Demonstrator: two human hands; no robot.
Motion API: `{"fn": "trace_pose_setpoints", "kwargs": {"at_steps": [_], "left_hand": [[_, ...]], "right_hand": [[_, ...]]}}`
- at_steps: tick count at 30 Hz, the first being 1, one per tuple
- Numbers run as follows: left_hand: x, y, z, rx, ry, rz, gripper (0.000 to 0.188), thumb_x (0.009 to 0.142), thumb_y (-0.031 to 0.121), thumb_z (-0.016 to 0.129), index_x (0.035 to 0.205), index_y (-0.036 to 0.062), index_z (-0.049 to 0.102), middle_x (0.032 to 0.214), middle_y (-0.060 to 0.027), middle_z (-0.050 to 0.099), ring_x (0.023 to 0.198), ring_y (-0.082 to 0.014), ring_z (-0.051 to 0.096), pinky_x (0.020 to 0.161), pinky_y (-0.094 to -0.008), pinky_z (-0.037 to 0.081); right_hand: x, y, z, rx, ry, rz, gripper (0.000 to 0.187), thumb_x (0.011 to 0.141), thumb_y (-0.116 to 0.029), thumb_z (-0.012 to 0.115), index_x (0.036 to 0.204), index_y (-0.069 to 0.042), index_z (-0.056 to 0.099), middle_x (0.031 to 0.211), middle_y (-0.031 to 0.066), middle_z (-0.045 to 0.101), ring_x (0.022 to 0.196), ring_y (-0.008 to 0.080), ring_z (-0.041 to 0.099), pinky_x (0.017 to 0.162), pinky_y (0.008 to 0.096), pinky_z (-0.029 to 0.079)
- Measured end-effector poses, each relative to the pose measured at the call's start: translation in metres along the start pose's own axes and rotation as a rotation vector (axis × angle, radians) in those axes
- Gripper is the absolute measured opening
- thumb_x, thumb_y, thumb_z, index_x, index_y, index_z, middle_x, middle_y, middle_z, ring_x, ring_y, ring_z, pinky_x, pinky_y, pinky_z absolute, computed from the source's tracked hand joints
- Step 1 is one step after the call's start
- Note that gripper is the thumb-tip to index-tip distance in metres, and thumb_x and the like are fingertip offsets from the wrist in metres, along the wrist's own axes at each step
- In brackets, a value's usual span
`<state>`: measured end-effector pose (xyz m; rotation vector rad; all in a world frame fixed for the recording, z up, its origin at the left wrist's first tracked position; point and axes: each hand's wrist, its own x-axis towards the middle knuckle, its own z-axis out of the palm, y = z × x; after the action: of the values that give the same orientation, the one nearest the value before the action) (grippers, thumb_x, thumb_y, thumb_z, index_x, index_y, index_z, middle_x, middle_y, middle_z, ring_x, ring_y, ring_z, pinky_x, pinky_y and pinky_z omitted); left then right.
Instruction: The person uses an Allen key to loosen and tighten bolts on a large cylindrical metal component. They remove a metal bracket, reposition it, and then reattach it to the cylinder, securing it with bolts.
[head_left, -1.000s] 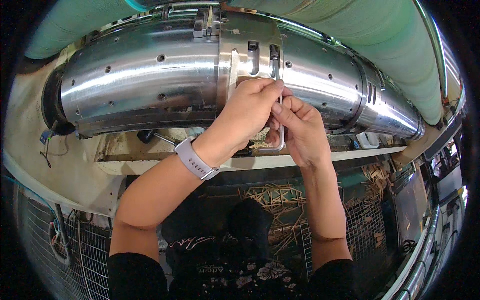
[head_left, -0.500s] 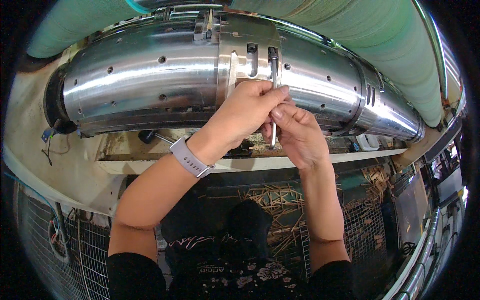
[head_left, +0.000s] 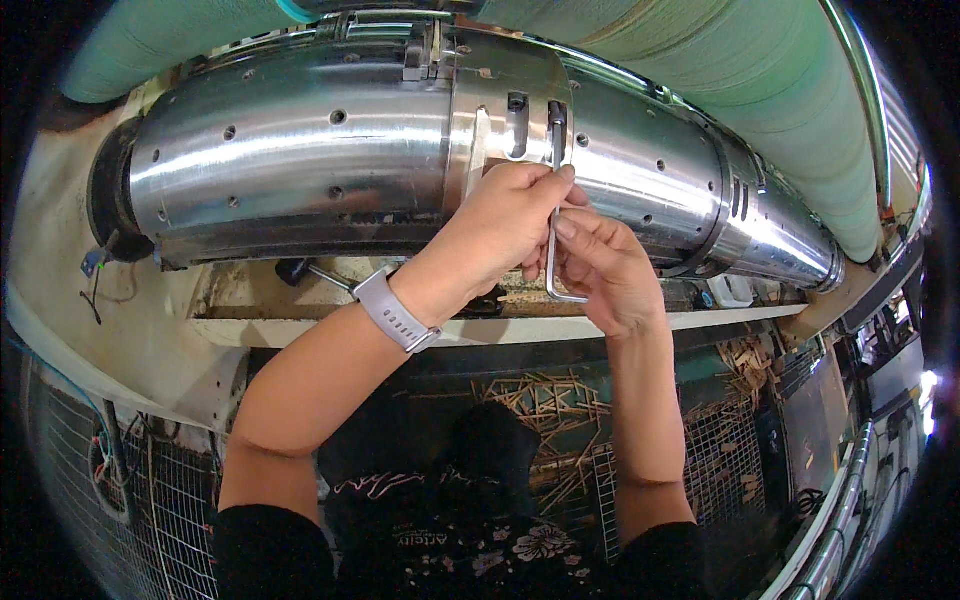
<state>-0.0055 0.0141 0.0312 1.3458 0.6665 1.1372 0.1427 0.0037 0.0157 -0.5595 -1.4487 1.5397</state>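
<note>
A long L-shaped hex key (head_left: 551, 268) stands against the shiny metal roller (head_left: 295, 150). Its far end goes into a slot in the raised steel collar (head_left: 490, 85), where a socket screw sits. My left hand (head_left: 510, 212), with a watch on the wrist, pinches the shaft between thumb and fingers just below the slot. Beside it, my right hand (head_left: 608, 262) has its thumb and fingers closed around the lower shaft. The key's short bent leg points right, toward my right palm. A second slot with a screw (head_left: 517, 102) lies to the left of the key.
Large green rollers (head_left: 700, 70) run above and behind the metal one. Below it, a ledge (head_left: 470, 331) carries a black-headed tool (head_left: 293, 272) and a white tray (head_left: 732, 291). Brown strips (head_left: 545, 400) litter the floor and wire mesh beneath. Another slotted collar (head_left: 738, 195) sits farther right.
The hex key has turned about its shaft, so its short leg now shows pointing right. Both hands keep their grip on it. The whole view has shifted slightly.
</note>
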Motion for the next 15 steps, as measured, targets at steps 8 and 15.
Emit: {"fn": "trace_pose_setpoints", "kwargs": {"at_steps": [8,15], "left_hand": [[0.006,-0.006,-0.001,0.027,0.001,0.054,0.035,0.094,0.029,0.044,0.094,-0.0033,0.059,0.058,-0.0028,0.052,0.038,-0.0101,0.045,0.033,-0.0223,0.037],[0.002,0.001,-0.002,-0.011,-0.059,-0.002,0.034,0.095,0.027,0.043,0.095,-0.0036,0.057,0.059,-0.0050,0.054,0.040,-0.0115,0.050,0.034,-0.0229,0.039]], "right_hand": [[0.003,0.003,0.002,0.091,0.013,-0.028,0.020,0.090,-0.016,0.054,0.087,0.002,0.061,0.077,0.0095,0.061,0.069,0.0166,0.059,0.065,0.0289,0.047],[-0.001,0.001,0.005,0.047,-0.003,-0.010,0.018,0.089,-0.015,0.054,0.086,0.002,0.059,0.074,0.0102,0.061,0.066,0.0183,0.059,0.064,0.0293,0.048]]}}
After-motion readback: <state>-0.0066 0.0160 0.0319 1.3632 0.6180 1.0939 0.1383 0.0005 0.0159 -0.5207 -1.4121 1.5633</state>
